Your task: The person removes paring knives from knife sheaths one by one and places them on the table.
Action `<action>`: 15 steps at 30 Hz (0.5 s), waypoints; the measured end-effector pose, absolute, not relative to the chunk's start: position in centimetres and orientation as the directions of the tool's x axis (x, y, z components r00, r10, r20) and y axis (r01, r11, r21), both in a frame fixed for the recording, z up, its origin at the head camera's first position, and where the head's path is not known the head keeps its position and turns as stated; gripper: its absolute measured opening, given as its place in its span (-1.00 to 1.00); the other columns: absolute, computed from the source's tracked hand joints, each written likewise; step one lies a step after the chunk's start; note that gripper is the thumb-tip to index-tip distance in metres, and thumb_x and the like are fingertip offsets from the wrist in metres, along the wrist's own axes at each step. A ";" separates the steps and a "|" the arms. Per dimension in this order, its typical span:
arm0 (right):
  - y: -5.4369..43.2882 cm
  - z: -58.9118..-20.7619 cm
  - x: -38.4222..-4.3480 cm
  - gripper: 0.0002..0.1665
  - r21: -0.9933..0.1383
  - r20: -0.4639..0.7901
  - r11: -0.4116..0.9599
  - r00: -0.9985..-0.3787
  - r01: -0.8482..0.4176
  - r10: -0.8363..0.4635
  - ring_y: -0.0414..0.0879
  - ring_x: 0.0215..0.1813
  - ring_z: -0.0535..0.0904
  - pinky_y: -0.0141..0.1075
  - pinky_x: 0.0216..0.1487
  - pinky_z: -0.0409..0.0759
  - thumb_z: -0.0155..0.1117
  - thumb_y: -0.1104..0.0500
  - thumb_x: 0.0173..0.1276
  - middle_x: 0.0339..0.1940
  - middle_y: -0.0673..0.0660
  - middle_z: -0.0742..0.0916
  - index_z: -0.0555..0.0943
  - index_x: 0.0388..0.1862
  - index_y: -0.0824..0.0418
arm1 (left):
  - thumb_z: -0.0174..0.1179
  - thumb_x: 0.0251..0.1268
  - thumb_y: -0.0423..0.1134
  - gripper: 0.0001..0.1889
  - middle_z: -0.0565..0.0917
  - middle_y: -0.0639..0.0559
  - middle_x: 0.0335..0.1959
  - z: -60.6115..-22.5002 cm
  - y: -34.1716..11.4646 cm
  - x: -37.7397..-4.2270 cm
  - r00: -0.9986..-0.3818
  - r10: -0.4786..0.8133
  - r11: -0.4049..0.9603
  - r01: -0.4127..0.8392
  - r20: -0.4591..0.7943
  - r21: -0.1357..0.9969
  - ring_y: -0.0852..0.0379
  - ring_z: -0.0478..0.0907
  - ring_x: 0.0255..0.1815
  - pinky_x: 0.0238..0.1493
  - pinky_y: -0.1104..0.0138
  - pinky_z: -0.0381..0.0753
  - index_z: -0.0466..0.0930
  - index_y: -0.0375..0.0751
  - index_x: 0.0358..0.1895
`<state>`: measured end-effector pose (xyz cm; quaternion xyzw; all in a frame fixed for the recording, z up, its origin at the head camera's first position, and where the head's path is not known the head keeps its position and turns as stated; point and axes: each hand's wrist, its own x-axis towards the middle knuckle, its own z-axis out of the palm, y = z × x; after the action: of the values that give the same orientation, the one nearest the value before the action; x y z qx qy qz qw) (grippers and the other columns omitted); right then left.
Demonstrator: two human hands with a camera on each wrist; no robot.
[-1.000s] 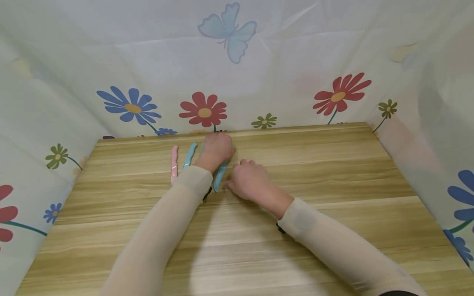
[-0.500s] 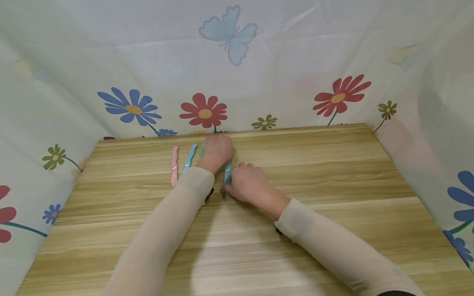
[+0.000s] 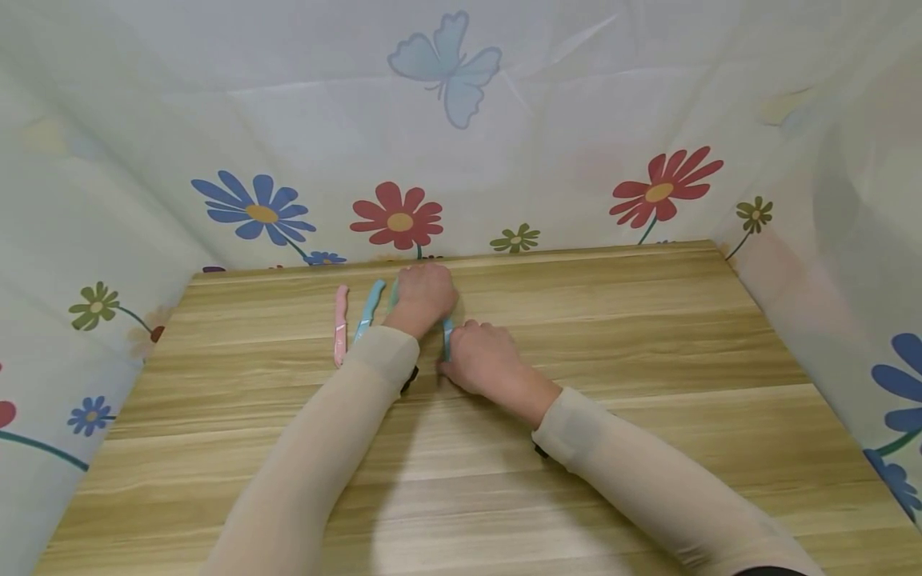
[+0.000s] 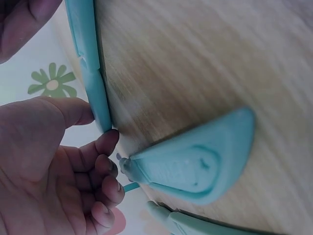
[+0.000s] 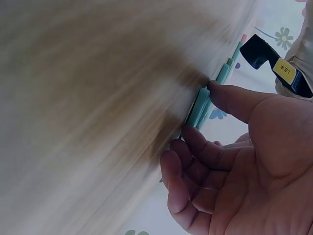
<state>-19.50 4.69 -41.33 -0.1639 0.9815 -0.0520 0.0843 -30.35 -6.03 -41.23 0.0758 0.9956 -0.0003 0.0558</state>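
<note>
A light-blue knife with a covered blade [image 3: 447, 340] lies on the table between my two hands. My left hand [image 3: 426, 292] pinches its far end, the handle, between thumb and forefinger, as the left wrist view shows. My right hand [image 3: 484, 356] holds its near end by thumb and forefinger; the other fingers are curled in the right wrist view. Under my left hand, largely hidden from the head view, lies a wide teal piece with a moulded face [image 4: 186, 164]. A pale-green handled item [image 4: 195, 224] is beside it, partly out of frame.
To the left lie a pink knife [image 3: 341, 324] and another light-blue knife [image 3: 370, 308], side by side. The wooden table [image 3: 612, 320] meets a flowered cloth wall [image 3: 547, 160] at its back edge. A black wrist camera [image 5: 274, 58] sits on the left wrist.
The light-blue knife has shifted right and turned from slanted to nearly straight. My right hand, earlier apart from it, now grips its near end. My left hand has barely moved.
</note>
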 end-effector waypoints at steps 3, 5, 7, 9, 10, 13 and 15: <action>4.6 -41.4 -19.6 -0.51 -0.130 -0.160 0.944 -0.934 -0.302 -0.321 0.07 -0.19 0.67 -0.02 -0.20 0.70 0.37 -0.22 0.47 -0.33 0.12 0.64 0.59 -0.45 0.11 | -0.02 0.56 -0.16 -0.64 0.70 -0.22 0.10 -41.4 -6.1 -30.4 -0.982 0.150 0.989 0.149 -0.116 0.013 -0.23 0.60 0.15 0.30 -0.09 0.50 0.73 -0.28 0.04; 4.6 -41.5 -19.6 -0.53 -0.126 -0.167 0.946 -0.934 -0.298 -0.316 0.06 -0.21 0.66 -0.03 -0.23 0.70 0.36 -0.18 0.49 -0.35 0.13 0.63 0.59 -0.45 0.13 | -0.02 0.56 -0.17 -0.64 0.70 -0.22 0.10 -41.4 -6.1 -30.5 -0.982 0.150 0.989 0.149 -0.117 0.010 -0.23 0.61 0.14 0.30 -0.09 0.50 0.73 -0.29 0.03; 4.6 -41.5 -19.7 -0.55 -0.126 -0.173 0.947 -0.933 -0.295 -0.314 0.05 -0.24 0.65 -0.04 -0.26 0.69 0.36 -0.15 0.49 -0.35 0.13 0.63 0.58 -0.43 0.15 | -0.03 0.57 -0.17 -0.64 0.71 -0.21 0.08 -41.4 -6.1 -30.5 -0.983 0.147 0.989 0.147 -0.114 0.005 -0.22 0.62 0.12 0.28 -0.08 0.51 0.73 -0.29 0.01; 4.7 -41.5 -19.7 -0.58 -0.130 -0.178 0.947 -0.933 -0.293 -0.313 0.04 -0.26 0.64 -0.04 -0.28 0.69 0.37 -0.12 0.48 -0.36 0.14 0.62 0.58 -0.41 0.17 | -0.03 0.57 -0.16 -0.64 0.71 -0.20 0.06 -41.4 -6.2 -30.6 -0.983 0.147 0.989 0.148 -0.110 -0.004 -0.21 0.63 0.10 0.26 -0.08 0.53 0.74 -0.28 -0.02; 4.8 -41.5 -19.7 -0.59 -0.136 -0.178 0.947 -0.933 -0.292 -0.313 0.03 -0.27 0.63 -0.05 -0.29 0.68 0.37 -0.11 0.48 -0.36 0.14 0.62 0.58 -0.40 0.17 | -0.03 0.57 -0.15 -0.64 0.72 -0.19 0.05 -41.3 -6.2 -30.6 -0.983 0.146 0.989 0.148 -0.107 -0.008 -0.20 0.64 0.09 0.24 -0.07 0.55 0.74 -0.28 -0.03; 4.9 -41.4 -19.8 -0.61 -0.147 -0.179 0.947 -0.934 -0.286 -0.310 0.02 -0.29 0.61 -0.06 -0.31 0.67 0.38 -0.09 0.46 -0.36 0.14 0.61 0.57 -0.37 0.18 | -0.01 0.58 -0.13 -0.65 0.74 -0.15 0.02 -41.2 -6.2 -30.6 -0.985 0.140 0.990 0.142 -0.098 -0.012 -0.17 0.67 0.03 0.17 -0.05 0.59 0.75 -0.24 -0.10; 5.0 -41.3 -19.8 -0.62 -0.156 -0.177 0.947 -0.935 -0.282 -0.308 0.01 -0.30 0.60 -0.06 -0.32 0.67 0.38 -0.08 0.45 -0.36 0.13 0.61 0.56 -0.36 0.18 | 0.00 0.58 -0.11 -0.66 0.75 -0.12 0.00 -41.1 -6.2 -30.7 -0.987 0.131 0.991 0.133 -0.092 -0.010 -0.15 0.69 -0.02 0.10 -0.02 0.62 0.74 -0.22 -0.16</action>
<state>-19.80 5.04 -41.33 -0.1504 0.9814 -0.0641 0.1002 -30.67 -6.22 -41.13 0.0663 0.9967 -0.0081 0.0456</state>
